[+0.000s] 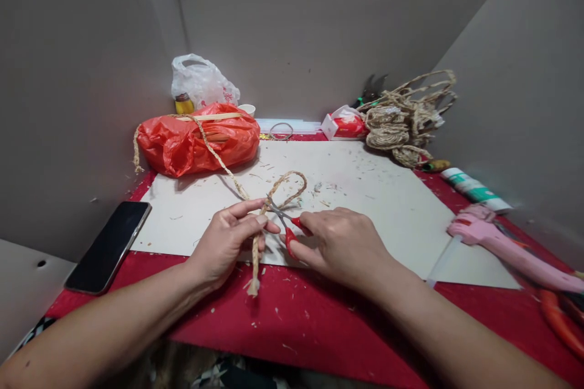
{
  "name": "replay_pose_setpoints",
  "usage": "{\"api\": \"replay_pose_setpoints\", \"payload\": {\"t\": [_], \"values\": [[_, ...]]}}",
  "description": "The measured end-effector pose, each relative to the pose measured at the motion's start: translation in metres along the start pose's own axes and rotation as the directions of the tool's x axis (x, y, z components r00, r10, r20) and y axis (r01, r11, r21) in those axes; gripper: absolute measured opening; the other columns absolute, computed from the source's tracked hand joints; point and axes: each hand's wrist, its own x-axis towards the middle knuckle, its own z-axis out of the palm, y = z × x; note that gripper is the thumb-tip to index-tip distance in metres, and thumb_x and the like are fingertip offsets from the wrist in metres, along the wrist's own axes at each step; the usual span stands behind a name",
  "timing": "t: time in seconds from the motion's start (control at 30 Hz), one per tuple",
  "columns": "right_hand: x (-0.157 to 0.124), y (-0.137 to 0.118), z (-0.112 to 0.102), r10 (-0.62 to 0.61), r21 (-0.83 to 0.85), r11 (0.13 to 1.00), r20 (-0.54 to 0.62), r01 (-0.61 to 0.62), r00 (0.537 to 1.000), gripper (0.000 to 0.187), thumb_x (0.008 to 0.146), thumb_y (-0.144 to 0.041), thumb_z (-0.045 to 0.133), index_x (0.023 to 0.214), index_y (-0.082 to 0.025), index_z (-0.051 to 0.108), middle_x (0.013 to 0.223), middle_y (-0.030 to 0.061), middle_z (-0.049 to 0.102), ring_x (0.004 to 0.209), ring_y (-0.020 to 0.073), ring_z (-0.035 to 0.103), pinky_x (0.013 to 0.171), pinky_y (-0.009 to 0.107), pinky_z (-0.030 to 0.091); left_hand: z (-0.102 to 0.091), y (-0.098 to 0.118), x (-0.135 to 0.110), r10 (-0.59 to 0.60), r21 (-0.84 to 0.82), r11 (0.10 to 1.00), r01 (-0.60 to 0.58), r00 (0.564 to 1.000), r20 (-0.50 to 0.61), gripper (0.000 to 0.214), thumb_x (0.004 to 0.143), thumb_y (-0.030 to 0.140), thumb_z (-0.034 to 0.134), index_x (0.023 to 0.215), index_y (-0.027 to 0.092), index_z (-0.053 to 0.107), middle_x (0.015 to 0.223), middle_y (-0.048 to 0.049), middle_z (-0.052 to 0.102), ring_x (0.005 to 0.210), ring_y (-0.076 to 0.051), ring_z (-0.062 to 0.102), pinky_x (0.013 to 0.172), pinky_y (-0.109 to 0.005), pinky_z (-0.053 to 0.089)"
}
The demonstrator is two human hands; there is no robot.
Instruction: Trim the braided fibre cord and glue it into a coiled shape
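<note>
Between thumb and fingers, my left hand pinches a braided straw rope. The rope makes a small loop beyond the fingertips, and a frayed end hangs down below the hand. Its other stretch runs back to the left over a red plastic bag. In my right hand are small scissors with red handles. Their blades point left and meet the rope right beside my left fingertips. Whether the blades are fully closed on it is hard to make out.
The red plastic bag sits back left, a phone at the left edge. Coiled straw rope bundles lie back right. A pink glue gun rests at the right. Straw scraps litter the white board and red cloth.
</note>
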Motion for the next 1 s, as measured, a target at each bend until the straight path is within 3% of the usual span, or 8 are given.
{"api": "replay_pose_setpoints", "payload": {"t": [0.1,0.2,0.33,0.47,0.6,0.7,0.87,1.0], "values": [[-0.001,0.005,0.004,0.004,-0.03,1.0,-0.034,-0.005,0.999,0.028,0.082,-0.035,0.052,0.061,-0.019,0.059,0.051,0.0027,0.062,0.046,0.0152,0.053,0.051,0.028,0.022,0.0,0.003,-0.001,-0.035,0.027,0.999,0.033,0.995,0.092,0.059,0.078,0.019,0.068,0.133,0.017,0.046,0.086,-0.0064,0.072,0.052,-0.009,0.056,0.05,-0.022,0.046],[-0.001,0.01,0.005,0.016,0.01,1.0,-0.093,-0.015,0.996,0.028,0.083,-0.03,0.049,0.06,-0.019,0.059,0.049,0.002,0.061,0.044,0.0138,0.05,0.049,0.026,0.021,-0.001,0.005,-0.001,-0.048,0.016,0.999,0.046,0.986,0.161,0.058,0.08,0.017,0.065,0.134,0.019,0.044,0.09,-0.0075,0.072,0.052,-0.009,0.056,0.047,-0.021,0.046],[0.0,0.017,0.005,0.125,0.223,0.971,-0.148,-0.09,0.981,0.028,0.083,-0.03,0.048,0.059,-0.018,0.058,0.05,0.0004,0.059,0.044,0.0115,0.048,0.048,0.024,0.025,-0.002,0.003,0.001,-0.031,0.0,1.0,0.031,0.983,0.182,0.039,0.081,0.018,0.064,0.118,0.019,0.051,0.093,-0.008,0.072,0.05,-0.008,0.055,0.046,-0.02,0.045],[0.004,0.018,0.003,0.252,0.535,0.828,-0.088,-0.168,0.964,0.03,0.082,-0.031,0.05,0.055,-0.018,0.051,0.047,-0.0037,0.045,0.044,0.0086,0.037,0.047,0.022,0.028,-0.003,0.0,0.002,-0.027,0.016,1.0,0.024,0.987,0.16,0.021,0.081,0.023,0.066,0.097,0.017,0.053,0.092,-0.0079,0.072,0.046,-0.006,0.054,0.044,-0.019,0.043],[0.009,0.011,0.0,0.339,0.837,0.484,0.091,-0.256,0.936,0.037,0.081,-0.04,0.059,0.054,-0.019,0.048,0.047,-0.005,0.041,0.045,0.0083,0.037,0.046,0.021,0.031,-0.002,-0.002,0.002,-0.064,0.104,0.993,0.05,0.988,0.137,0.02,0.082,0.027,0.065,0.095,0.016,0.055,0.089,-0.0082,0.072,0.04,-0.005,0.051,0.035,-0.016,0.033],[0.01,0.006,0.0,0.334,0.928,0.161,0.268,-0.335,0.904,0.037,0.076,-0.049,0.067,0.06,-0.018,0.055,0.05,-0.0026,0.054,0.048,0.0098,0.046,0.049,0.022,0.039,-0.001,-0.002,0.001,-0.068,0.167,0.985,0.048,0.991,0.116,0.021,0.082,0.029,0.064,0.098,0.015,0.059,0.084,-0.0067,0.072,0.037,-0.003,0.044,0.034,-0.015,0.029],[0.014,0.006,0.001,0.338,0.878,-0.403,0.404,-0.257,0.85,0.034,0.074,-0.052,0.069,0.073,-0.019,0.063,0.075,0.0025,0.069,0.068,0.014,0.065,0.067,0.027,0.053,0.002,-0.007,-0.001,0.004,0.254,0.967,-0.026,0.996,0.085,0.021,0.08,0.029,0.067,0.097,0.017,0.066,0.067,0.0003,0.067,0.038,-0.001,0.034,0.038,-0.015,0.025],[0.017,0.006,-0.002,0.354,0.734,-0.67,0.448,-0.111,0.821,0.033,0.068,-0.048,0.076,0.069,-0.02,0.06,0.075,0.0005,0.068,0.075,0.0166,0.067,0.077,0.033,0.055,0.006,-0.012,-0.003,0.036,0.336,0.938,-0.081,0.99,0.14,0.023,0.084,0.03,0.062,0.102,0.019,0.07,0.067,0.0004,0.067,0.044,-0.003,0.04,0.046,-0.017,0.031]]}}
